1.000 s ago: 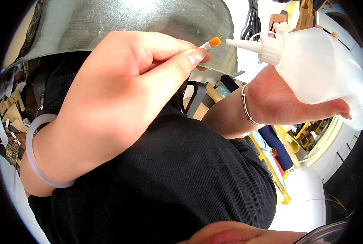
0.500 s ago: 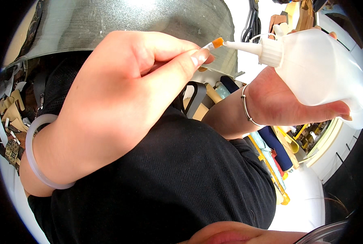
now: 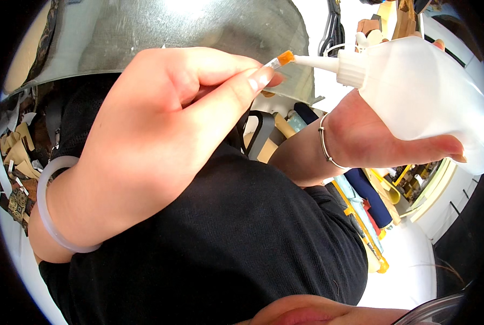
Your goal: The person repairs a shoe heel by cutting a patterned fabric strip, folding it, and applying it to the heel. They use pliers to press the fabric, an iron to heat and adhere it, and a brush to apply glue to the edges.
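Between thumb and fingers, my left hand (image 3: 160,130) pinches a small flat paintbrush (image 3: 281,58) with orange bristles and a silvery ferrule; its handle is hidden in the hand. My right hand (image 3: 377,130) is wrapped round a translucent white squeeze bottle (image 3: 421,89), held tilted on its side. The bottle's narrow nozzle (image 3: 317,62) points left, and its tip touches or nearly touches the bristles. A small cap hangs by a thin strap near the bottle's neck.
Behind my left hand is a worn grey work surface (image 3: 101,38) with a curved edge. Scraps of leather or fabric (image 3: 20,146) lie at the far left. Rolls of coloured material (image 3: 368,197) sit on a yellow rack below my right wrist. Black cords (image 3: 333,32) hang at the top.
The bottle and its nozzle have shifted slightly left. My left hand with the brush has moved a little left too, and nozzle and bristles stay together.
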{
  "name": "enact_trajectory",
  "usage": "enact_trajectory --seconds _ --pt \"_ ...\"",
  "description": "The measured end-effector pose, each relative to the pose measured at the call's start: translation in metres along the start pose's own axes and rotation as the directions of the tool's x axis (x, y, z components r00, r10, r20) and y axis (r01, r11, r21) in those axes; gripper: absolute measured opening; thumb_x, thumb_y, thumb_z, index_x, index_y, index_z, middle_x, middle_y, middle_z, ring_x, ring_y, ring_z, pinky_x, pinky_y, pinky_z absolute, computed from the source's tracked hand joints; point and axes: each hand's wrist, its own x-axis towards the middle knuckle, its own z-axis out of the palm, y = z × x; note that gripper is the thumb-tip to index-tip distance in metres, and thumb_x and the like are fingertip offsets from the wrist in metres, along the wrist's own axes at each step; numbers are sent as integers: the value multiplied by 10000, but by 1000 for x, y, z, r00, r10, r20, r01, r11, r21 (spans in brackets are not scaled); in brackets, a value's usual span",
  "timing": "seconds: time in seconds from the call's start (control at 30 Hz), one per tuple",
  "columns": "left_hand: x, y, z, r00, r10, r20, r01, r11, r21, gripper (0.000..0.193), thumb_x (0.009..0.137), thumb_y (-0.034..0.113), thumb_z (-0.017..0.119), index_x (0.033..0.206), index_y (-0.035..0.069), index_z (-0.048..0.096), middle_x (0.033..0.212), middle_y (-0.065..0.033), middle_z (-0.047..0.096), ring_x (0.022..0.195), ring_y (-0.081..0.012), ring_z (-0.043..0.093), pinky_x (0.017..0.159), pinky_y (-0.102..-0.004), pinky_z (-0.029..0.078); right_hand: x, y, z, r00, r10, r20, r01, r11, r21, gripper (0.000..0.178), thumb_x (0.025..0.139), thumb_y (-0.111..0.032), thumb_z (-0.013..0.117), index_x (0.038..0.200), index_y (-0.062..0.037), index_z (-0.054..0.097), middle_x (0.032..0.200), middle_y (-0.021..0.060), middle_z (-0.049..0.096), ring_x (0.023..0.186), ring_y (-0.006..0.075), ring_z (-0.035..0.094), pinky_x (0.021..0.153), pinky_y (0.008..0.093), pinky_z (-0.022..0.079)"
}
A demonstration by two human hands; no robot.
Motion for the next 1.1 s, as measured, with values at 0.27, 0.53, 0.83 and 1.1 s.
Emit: enact_trajectory --seconds 0.27,0.53,0.83,1.1 --pt "-6 3 -2 999 -18 36 21 998 -59 314 1049 205 532 1215 -23 669 605 122 375 506 15 315 457 -180 237 -4 18 33 959 -58 -279 13 987 -161 845 907 -739 477 1446 -91 424 1331 175 588 1146 350 636 970 522 530" --pt "-42 34 -26 998 39 46 -30 983 -183 352 1057 261 522 1224 -15 666 572 80 401 482 -10 317 451 -186 270 52 -13 59 989 131 -73 -132 991 -7 782 946 -593 557 1467 -32 399 1387 261 524 1274 379 542 1034 491 479" --pt "-119 25 -70 980 68 -187 -114 963 -245 394 1065 272 491 1268 -43 613 616 69 381 490 -16 282 436 -191 235 165 -12 306 340 -168 925 938 -7 -346 473 923 -274 589 1315 -20 518 1226 167 583 1134 303 563 978 421 434" --pt "-152 24 -101 901 182 -395 -319 893 -316 399 1067 185 427 1393 -36 485 703 13 483 491 -53 379 435 -198 277 265 198 457 442 -139 886 860 -214 -462 290 932 -195 496 1166 -86 628 971 192 646 924 362 621 861 457 480"
